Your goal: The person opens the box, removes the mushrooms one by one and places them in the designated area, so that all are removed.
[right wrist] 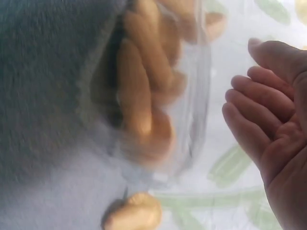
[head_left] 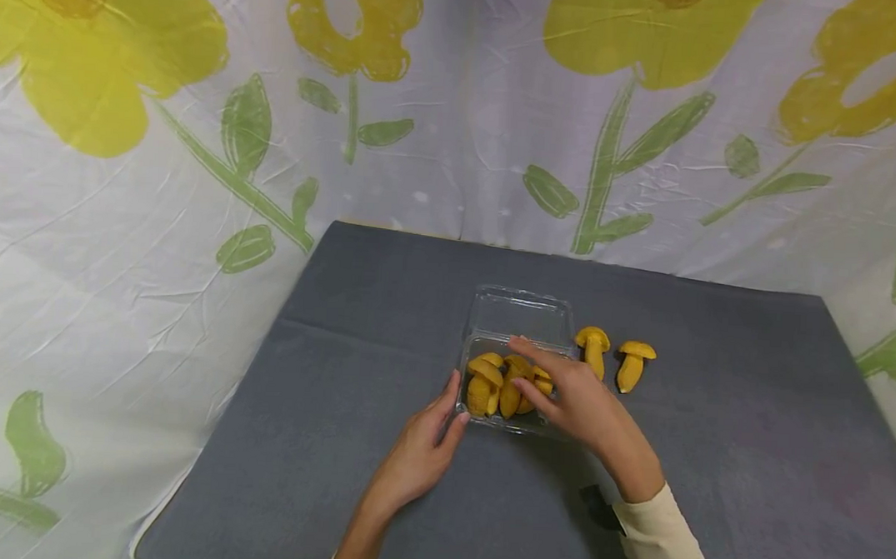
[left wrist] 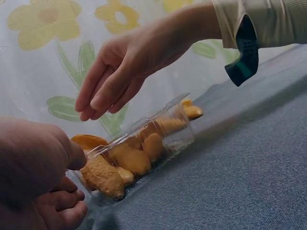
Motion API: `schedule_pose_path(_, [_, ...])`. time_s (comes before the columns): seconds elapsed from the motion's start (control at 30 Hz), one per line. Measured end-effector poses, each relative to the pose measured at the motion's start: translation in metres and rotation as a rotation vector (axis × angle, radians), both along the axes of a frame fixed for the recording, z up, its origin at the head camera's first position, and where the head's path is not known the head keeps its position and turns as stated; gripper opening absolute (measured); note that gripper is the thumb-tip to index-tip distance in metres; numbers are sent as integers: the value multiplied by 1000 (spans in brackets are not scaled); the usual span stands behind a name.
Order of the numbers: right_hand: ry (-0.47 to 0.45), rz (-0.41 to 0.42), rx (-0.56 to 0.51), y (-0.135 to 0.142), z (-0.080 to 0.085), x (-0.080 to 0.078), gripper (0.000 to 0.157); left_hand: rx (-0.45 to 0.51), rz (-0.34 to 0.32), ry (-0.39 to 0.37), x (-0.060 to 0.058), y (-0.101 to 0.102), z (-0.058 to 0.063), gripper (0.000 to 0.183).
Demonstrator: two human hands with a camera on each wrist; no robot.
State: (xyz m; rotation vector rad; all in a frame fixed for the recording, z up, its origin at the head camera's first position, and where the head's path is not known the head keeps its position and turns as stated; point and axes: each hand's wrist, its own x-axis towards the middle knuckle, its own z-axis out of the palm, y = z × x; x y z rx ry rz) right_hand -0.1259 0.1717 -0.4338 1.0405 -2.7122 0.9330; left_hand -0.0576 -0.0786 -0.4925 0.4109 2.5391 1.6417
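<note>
A clear plastic clamshell box (head_left: 520, 427) lies on the table with its lid (head_left: 521, 314) folded back. Several yellow-brown mushrooms (head_left: 486, 381) lie inside, caps mostly toward the far side. My left hand (head_left: 413, 457) grips the box at its left side, thumb near the front corner; in the left wrist view its fingers (left wrist: 72, 211) curl close to the wall. Above the box hovers my right hand (head_left: 574, 397), fingers extended and holding nothing. It covers part of the mushrooms in the head view. In the right wrist view its palm (right wrist: 288, 139) faces the box.
Two more mushrooms, one beside the box (head_left: 593, 352) and one farther right (head_left: 633, 367), lie on the grey tabletop (head_left: 725, 458). Behind the table hangs a white curtain (head_left: 438, 171) with yellow flowers. A dark strap (left wrist: 244, 52) circles the right sleeve.
</note>
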Motion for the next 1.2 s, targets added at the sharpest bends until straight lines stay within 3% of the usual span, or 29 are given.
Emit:
schedule_pose_path(0.33, [-17, 40, 29, -20, -10, -2, 58, -6, -1, -5, 0, -1, -1, 65])
schedule_pose_path(0.6, [41, 23, 74, -33, -19, -1, 52, 5, -2, -39, -1, -1, 0, 65])
schedule_pose_path(1.2, [-80, -33, -6, -40, -21, 2, 42, 24, 0, -22, -3, -1, -2, 67])
